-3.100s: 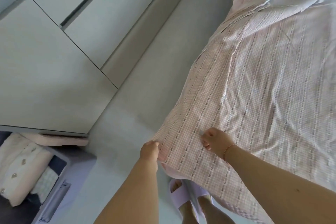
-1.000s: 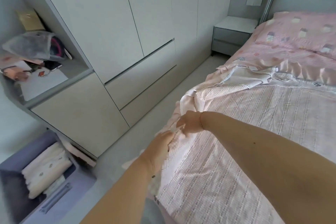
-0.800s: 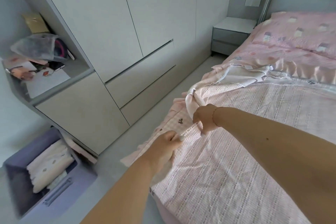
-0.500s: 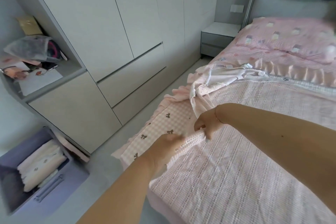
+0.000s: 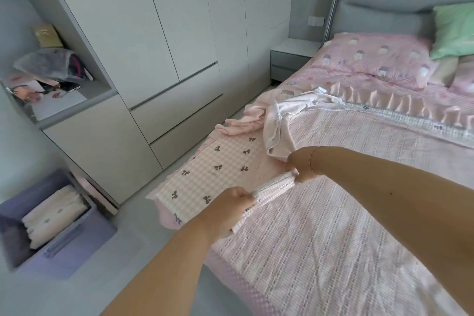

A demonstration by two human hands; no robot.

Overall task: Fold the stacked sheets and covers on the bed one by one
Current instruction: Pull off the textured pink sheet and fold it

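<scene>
Your left hand (image 5: 230, 209) and right hand (image 5: 298, 165) both pinch the edge of the pink woven sheet (image 5: 333, 213), stretched between them; the bow-print cover (image 5: 213, 169) lies just beyond your knuckles.

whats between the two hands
A taut, bunched edge of the top pink sheet, gripped by the left hand and right hand, in the head view.

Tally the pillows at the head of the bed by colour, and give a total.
Pink patterned pillow: 1, plus a second pink pillow cut off at the right edge, making 2
Green pillow: 1
Cream pillow, mostly hidden between them: 1
Total: 4
</scene>
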